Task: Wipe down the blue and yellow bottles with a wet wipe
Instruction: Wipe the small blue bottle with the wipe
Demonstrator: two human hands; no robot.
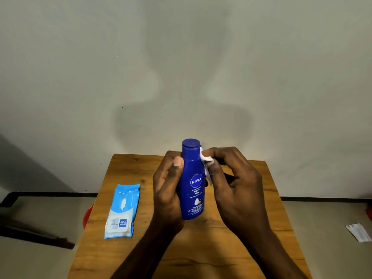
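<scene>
A blue lotion bottle (pixel 192 179) with a blue cap is held upright above the wooden table (pixel 251 228). My left hand (pixel 168 190) grips its left side, thumb on the shoulder of the bottle. My right hand (pixel 235 178) pinches a white wet wipe (pixel 207 164) against the bottle's upper right side, just below the cap. Most of the wipe is hidden between my fingers and the bottle. No yellow bottle is in view.
A light blue pack of wet wipes (pixel 122 211) lies on the table's left part. A red object (pixel 88 216) shows below the table's left edge. White paper (pixel 359 231) lies on the floor at right. A plain wall stands behind the table.
</scene>
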